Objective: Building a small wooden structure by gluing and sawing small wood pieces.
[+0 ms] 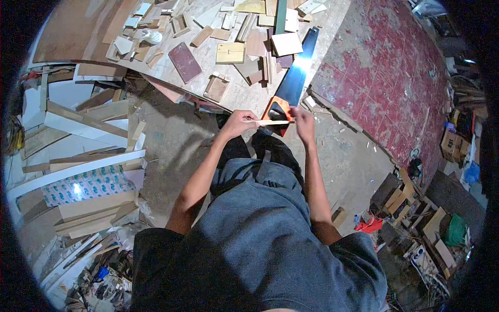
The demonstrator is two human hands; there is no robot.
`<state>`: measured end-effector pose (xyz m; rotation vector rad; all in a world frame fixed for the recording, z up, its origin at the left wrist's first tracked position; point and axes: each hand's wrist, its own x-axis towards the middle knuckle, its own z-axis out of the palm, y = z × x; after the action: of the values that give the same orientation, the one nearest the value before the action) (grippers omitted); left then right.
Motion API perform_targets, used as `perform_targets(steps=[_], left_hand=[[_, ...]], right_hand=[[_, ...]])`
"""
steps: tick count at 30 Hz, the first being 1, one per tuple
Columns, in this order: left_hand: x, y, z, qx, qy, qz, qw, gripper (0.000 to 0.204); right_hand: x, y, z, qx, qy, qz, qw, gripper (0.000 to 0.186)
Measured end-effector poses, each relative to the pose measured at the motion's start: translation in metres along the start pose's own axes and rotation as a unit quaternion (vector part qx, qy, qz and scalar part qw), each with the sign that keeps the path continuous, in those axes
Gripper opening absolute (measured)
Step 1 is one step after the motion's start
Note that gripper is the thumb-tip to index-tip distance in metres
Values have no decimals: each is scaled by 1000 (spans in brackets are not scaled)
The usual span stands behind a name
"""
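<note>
My left hand (241, 124) pinches one end of a thin, pale strip (273, 122), which looks like wood, in front of the table's near edge. At its other end is my right hand (305, 126), fingers curled in on the strip and a little blurred. Just beyond the strip lies a handsaw (297, 74) with an orange and black handle; its handle reaches over the table edge and its blade points away to the upper right. Part of the handle is hidden behind the strip and my right hand.
Wood offcuts, including a dark reddish board (185, 62) and a yellowish block (230, 53), lie about the table (156, 78). Boards (93, 208) pile up at left. A worn red surface (382, 78) spreads at right, with a clutter of wood and a green bundle (456, 230) below.
</note>
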<state>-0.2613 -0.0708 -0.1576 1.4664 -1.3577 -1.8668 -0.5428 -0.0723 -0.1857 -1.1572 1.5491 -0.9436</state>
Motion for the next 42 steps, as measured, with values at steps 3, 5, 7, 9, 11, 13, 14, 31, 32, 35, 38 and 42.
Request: perform_targets(steps=[3,5,7,9,11,13,14,31,32,35,38,42], left_hand=[[-14,13,-7,-69,15,-7,997,17],[-24,23,-11,-89,23,-1,996,15],[-34,37,-17,-108,31,3,994,14],[-47,55,-27,-94,38,22,995,13],[-57,75,-35,-99,41,41,993,14],[-60,88,-46,-104,37,64,992,15],[-60,92,-52,-91,31,67,993,16],[2,130,-115,68,-140,99,983,23],[15,130,-102,83,-153,96,980,25],[60,79,-60,128,-154,157,967,25],[100,27,-20,170,-120,118,971,26],[135,-4,42,234,-60,84,967,25]], right_hand=[[-3,8,-3,-141,-18,-5,990,18],[-17,22,10,-282,-106,20,953,35],[-33,36,35,-325,-84,-137,932,45],[-44,32,57,-350,-70,-93,929,46],[-42,35,69,-376,-53,-51,924,47],[-28,45,70,-500,-82,-76,859,52],[-22,47,72,-520,-109,-65,845,58],[-115,-47,56,-267,313,-101,906,21],[-135,-34,45,-225,332,-68,914,21],[-160,-38,32,-106,346,-70,930,3],[-147,-84,21,8,355,-21,935,1],[-138,-77,-16,157,315,46,935,7]])
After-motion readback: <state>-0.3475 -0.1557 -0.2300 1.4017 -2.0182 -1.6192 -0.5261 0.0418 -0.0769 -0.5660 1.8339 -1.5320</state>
